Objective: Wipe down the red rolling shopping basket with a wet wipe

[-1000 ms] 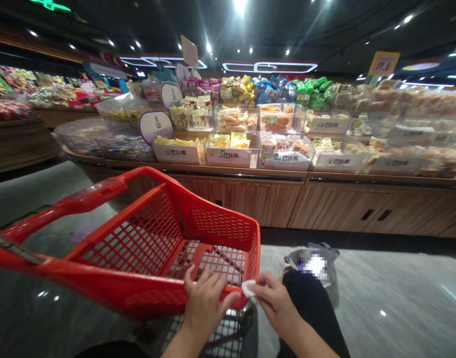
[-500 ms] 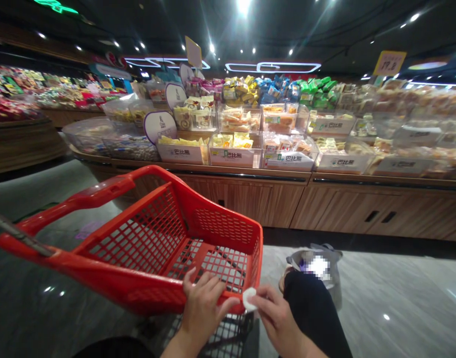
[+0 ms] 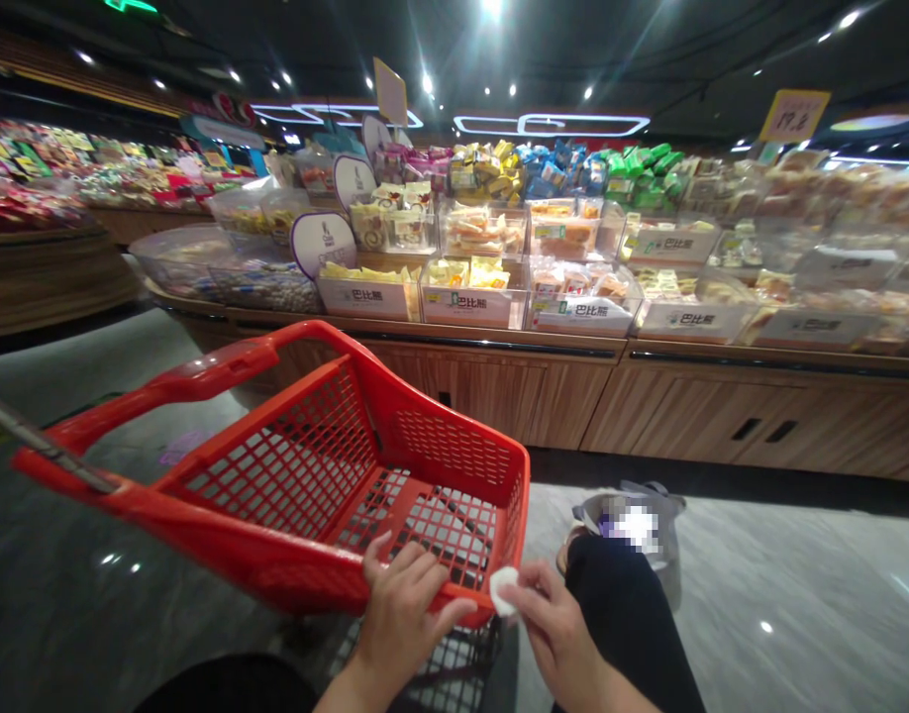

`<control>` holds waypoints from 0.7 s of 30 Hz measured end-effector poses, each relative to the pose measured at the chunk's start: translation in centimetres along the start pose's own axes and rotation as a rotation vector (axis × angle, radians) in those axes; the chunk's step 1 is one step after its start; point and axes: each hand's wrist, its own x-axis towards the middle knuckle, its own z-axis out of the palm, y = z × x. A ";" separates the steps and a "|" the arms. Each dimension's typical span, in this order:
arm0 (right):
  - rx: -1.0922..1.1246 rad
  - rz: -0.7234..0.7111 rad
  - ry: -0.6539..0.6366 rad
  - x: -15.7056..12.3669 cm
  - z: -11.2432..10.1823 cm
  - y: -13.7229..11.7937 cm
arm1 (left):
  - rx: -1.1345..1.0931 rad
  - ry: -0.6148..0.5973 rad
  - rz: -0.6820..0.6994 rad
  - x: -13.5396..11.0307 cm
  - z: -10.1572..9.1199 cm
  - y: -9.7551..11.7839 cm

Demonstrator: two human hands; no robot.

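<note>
A red plastic shopping basket [image 3: 291, 475] on a wheeled frame stands low in front of me, with nothing in it. My left hand [image 3: 402, 614] grips its near rim, fingers curled over the edge. My right hand [image 3: 551, 634] pinches a small white pad [image 3: 505, 591] and presses it against the basket's near right corner. My dark trouser leg [image 3: 618, 614] shows beside that hand.
A long wooden display counter [image 3: 558, 396] runs across ahead, topped with clear bins of packaged snacks [image 3: 469, 292] and coloured packets [image 3: 558, 168]. A grey bag [image 3: 633, 515] lies on the glossy floor past my knee. More shelves [image 3: 46, 178] stand at far left.
The view has shifted slightly left and nearer. My right hand with the white pad has slid a little along the basket's corner; the left hand keeps its grip.
</note>
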 end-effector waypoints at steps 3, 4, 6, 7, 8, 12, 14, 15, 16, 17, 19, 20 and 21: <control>-0.013 -0.054 -0.043 -0.4 -0.2 0.3 | -0.038 -0.001 -0.014 -0.5 -0.3 0.0; -0.036 -0.056 -0.018 0.0 -0.4 1.0 | -0.044 -0.004 -0.013 -0.5 -0.4 0.0; -0.096 -0.026 0.073 1.2 -0.9 2.7 | -0.046 -0.010 0.004 -0.5 -0.7 0.0; -0.126 -0.008 0.115 1.8 -1.1 3.4 | -0.045 -0.009 0.017 -0.4 -0.9 0.0; -0.149 0.001 0.146 2.2 -1.1 3.8 | -0.043 0.000 0.031 -0.4 -1.0 0.0; -0.135 -0.054 0.065 1.2 -0.6 2.1 | -0.032 0.030 0.073 -0.2 -1.3 0.0; -0.070 -0.114 -0.029 -0.2 -0.3 0.4 | -0.031 0.029 0.080 -0.4 -1.5 0.0; -0.042 -0.138 -0.067 -0.9 -0.2 -0.3 | -0.034 0.025 0.081 -0.5 -1.6 0.0; -0.022 -0.158 -0.092 -1.3 -0.2 -0.6 | -0.037 0.022 0.085 -0.6 -1.7 0.0; -0.017 -0.167 -0.102 -1.5 -0.3 -0.6 | -0.039 0.019 0.090 -0.7 -1.8 0.1; -0.041 -0.155 -0.078 -1.1 -0.9 0.6 | -0.040 0.016 0.098 -0.8 -1.9 0.2; -0.064 -0.140 -0.044 -0.6 -1.2 1.5 | -0.039 0.016 0.101 -0.9 -2.0 0.3; -0.090 -0.122 0.001 0.1 -1.6 2.5 | -0.037 0.017 0.104 -0.9 -2.0 0.4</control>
